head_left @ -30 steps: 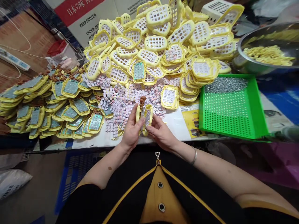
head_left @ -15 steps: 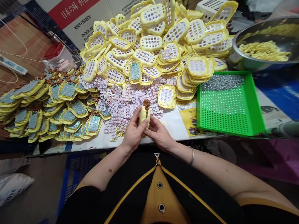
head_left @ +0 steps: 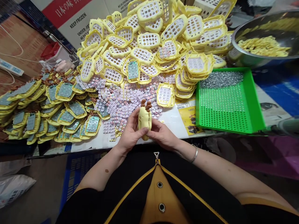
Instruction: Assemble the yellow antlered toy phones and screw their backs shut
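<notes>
Both hands hold a yellow toy phone casing (head_left: 144, 119) with brown antler-like pieces at its top, upright above the table's front edge. My left hand (head_left: 131, 132) grips its left side, thumb across the lower face. On the lower right side, my right hand (head_left: 162, 134) closes its fingers and thumb round the edge. A dark seam runs along the casing's right side. Just beyond lie many loose printed button pads (head_left: 123, 102). A yellow front shell with white buttons (head_left: 164, 95) rests right of them.
Yellow shells (head_left: 149, 40) are heaped at the back. Half-casings with circuit boards (head_left: 66, 90) are stacked left. A green perforated tray (head_left: 227, 124) holds small metal screws (head_left: 221, 80); behind it stands a steel bowl (head_left: 235, 46) of yellow parts. A power strip (head_left: 10, 67) lies far left.
The toy phone casing has turned from edge-on so more of its smooth yellow face shows. Both hands have shifted their grip lower on it. The view has moved slightly.
</notes>
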The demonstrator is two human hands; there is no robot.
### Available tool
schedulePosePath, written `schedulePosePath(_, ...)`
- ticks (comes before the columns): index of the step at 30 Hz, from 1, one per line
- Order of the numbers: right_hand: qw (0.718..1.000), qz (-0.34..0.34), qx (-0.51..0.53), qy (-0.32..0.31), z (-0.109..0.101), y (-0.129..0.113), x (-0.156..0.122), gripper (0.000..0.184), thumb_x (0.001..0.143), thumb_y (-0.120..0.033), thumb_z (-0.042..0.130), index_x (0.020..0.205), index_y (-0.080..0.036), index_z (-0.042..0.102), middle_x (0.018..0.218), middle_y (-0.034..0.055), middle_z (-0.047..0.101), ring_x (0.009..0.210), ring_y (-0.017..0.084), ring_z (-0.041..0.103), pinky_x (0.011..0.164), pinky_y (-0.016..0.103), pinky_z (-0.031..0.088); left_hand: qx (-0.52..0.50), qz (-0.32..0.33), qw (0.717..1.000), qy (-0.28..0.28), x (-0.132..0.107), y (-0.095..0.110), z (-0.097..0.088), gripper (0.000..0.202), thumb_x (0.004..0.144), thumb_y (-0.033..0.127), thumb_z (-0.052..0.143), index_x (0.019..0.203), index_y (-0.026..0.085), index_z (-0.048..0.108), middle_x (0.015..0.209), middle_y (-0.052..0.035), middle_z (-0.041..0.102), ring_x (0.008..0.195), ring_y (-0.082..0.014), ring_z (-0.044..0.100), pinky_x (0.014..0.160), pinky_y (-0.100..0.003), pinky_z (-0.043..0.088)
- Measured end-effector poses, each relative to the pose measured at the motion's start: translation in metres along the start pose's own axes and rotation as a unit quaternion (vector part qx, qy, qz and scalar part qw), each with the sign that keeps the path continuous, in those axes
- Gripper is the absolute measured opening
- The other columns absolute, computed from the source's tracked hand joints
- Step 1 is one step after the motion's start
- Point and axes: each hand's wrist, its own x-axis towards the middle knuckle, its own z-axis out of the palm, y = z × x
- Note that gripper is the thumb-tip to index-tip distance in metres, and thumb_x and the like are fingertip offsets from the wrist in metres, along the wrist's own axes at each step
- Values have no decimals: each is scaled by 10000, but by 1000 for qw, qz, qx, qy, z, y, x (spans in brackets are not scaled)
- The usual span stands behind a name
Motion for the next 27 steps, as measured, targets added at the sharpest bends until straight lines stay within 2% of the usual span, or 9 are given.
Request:
schedulePosePath(3,998,19,-11,-62,-2,-4,-5,508,636,-390,883,1096,-266,709,1044,7,739,935,174,671,865,319,556,-42,-35,998,-18,3,5,-5,837,582,350,939,1333,318,571,1431,-69,596,1338,-245,540,1079,-314,446)
schedulePosePath(7,985,32,-75,-151,-6,-10,-11,509,754,-598,736,1062,-194,718,934,47,735,855,205,689,772,336,567,-91,-124,987,-43,6,10,-11,672,490,460,954,1049,177,711,1072,-108,761,1049,-278,709,863,-313,564)
schedulePosePath(9,969,-36,-215,-119,-7,-13,-12,565,835,-660,606,1131,-187,689,1007,81,737,911,237,696,797,370,568,-111,-135,985,-9,6,10,-10,571,495,382,955,969,178,713,953,-68,775,927,-253,736,825,-314,570)
schedulePosePath(12,877,-168,-449,-26,-4,-16,-14,549,924,-584,522,1285,-176,587,1097,131,731,956,249,703,827,379,567,-137,-114,983,44,3,8,-4,499,495,263,936,929,197,699,920,-24,770,931,-234,734,883,-326,556)
schedulePosePath(14,821,-223,-526,4,0,-17,-15,464,982,-492,456,1289,-160,560,1009,133,746,844,219,712,745,335,567,-137,-107,983,65,0,7,0,489,480,243,934,900,194,689,917,-19,761,965,-242,726,899,-335,552)
schedulePosePath(16,788,-264,-556,11,2,-17,-16,398,1014,-432,396,1247,-157,566,920,115,748,747,191,698,671,299,549,-130,-103,983,79,-1,8,3,494,461,238,942,877,194,678,899,-14,749,966,-238,718,898,-333,548)
schedulePosePath(20,776,-278,-566,7,1,-19,-16,342,1015,-430,404,1131,-172,594,809,68,730,647,162,660,581,269,508,-107,-119,986,36,0,13,2,497,479,289,948,894,184,695,865,-37,739,875,-225,709,859,-336,541)
schedulePosePath(23,771,-278,-573,-7,1,-25,-17,329,1004,-420,441,1161,-169,586,892,82,749,701,168,681,609,274,520,-95,-103,990,15,0,14,-2,448,498,343,945,849,181,718,866,-56,740,866,-232,706,863,-347,542)
schedulePosePath(27,722,-340,-602,2,6,-32,-20,261,994,-318,461,1162,-157,580,934,106,753,795,190,705,688,291,547,-55,-39,997,24,-1,13,-3,353,518,316,937,780,174,749,980,-71,742,869,-201,689,802,-291,547)
